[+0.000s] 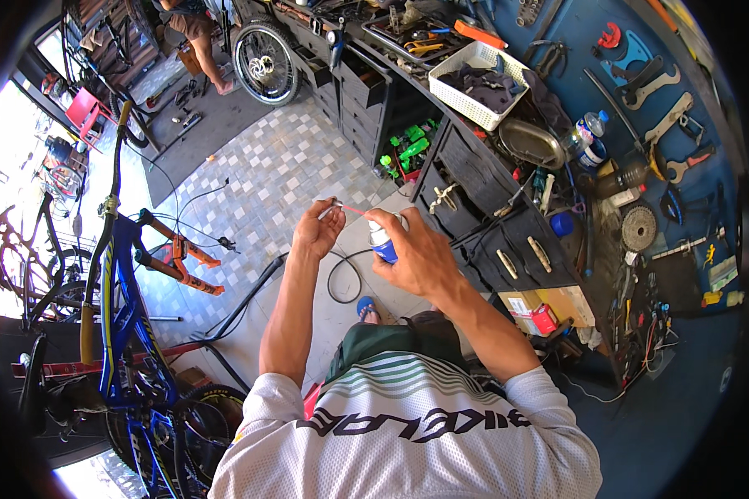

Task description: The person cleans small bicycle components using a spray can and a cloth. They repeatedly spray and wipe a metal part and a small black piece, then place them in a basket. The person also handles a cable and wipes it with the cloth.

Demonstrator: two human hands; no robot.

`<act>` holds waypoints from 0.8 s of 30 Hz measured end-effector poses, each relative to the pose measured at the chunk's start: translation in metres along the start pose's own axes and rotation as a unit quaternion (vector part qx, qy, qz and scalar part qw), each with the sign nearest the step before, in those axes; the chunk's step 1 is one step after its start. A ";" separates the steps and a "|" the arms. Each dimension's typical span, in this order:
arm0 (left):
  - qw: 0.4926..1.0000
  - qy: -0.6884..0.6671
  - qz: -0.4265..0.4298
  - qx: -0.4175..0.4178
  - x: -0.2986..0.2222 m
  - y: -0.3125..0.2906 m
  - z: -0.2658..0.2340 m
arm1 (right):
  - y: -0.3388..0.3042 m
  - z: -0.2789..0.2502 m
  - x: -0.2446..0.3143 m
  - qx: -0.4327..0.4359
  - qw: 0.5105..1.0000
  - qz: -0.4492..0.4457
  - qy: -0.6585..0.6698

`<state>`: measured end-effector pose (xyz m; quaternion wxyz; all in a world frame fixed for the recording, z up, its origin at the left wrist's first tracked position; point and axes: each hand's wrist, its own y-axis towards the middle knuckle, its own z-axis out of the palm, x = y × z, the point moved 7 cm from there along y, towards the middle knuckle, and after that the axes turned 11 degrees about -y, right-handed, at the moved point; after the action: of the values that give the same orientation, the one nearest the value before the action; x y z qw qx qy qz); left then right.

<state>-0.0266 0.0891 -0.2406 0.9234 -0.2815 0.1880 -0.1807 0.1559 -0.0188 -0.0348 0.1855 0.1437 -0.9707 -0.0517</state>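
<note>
My right hand (420,254) is wrapped round a blue and white spray can (382,243), the index finger at its top. From the can's nozzle a thin red straw (354,209) points left toward my other hand. My left hand (318,229) pinches a small metallic part (337,203) between thumb and fingertips, close to the straw's tip. That part is too small to name its kind. Both hands are held up in front of me over the tiled floor. Whether any spray comes out does not show.
A blue bicycle frame (127,274) with an orange fork (183,266) stands at my left. On the right, a dark cluttered workbench carries a white basket (479,83) and a metal tray (533,145). Tools hang on the blue wall (574,50). Another person's leg (204,46) shows far back.
</note>
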 end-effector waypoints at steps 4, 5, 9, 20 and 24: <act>1.000 -0.025 -0.011 -0.005 0.005 -0.001 0.001 | -0.002 -0.001 0.000 -0.017 1.000 0.003 0.001; 0.999 0.029 0.035 0.015 0.000 -0.003 0.004 | -0.002 -0.002 -0.001 -0.020 1.000 0.005 0.007; 0.897 0.344 0.264 0.083 -0.018 -0.024 0.029 | -0.003 -0.013 -0.006 -0.027 0.999 0.014 0.014; 0.693 0.582 0.413 0.105 -0.017 -0.052 0.055 | 0.001 -0.016 0.000 -0.006 1.000 0.013 0.001; 0.672 0.607 0.414 0.090 -0.017 -0.044 0.047 | 0.002 -0.010 -0.002 0.006 1.000 0.025 0.002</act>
<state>-0.0304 0.0837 -0.1748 0.6066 0.0818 0.7875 0.0727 0.1610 -0.0174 -0.0256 0.1881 0.1206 -0.9739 -0.0407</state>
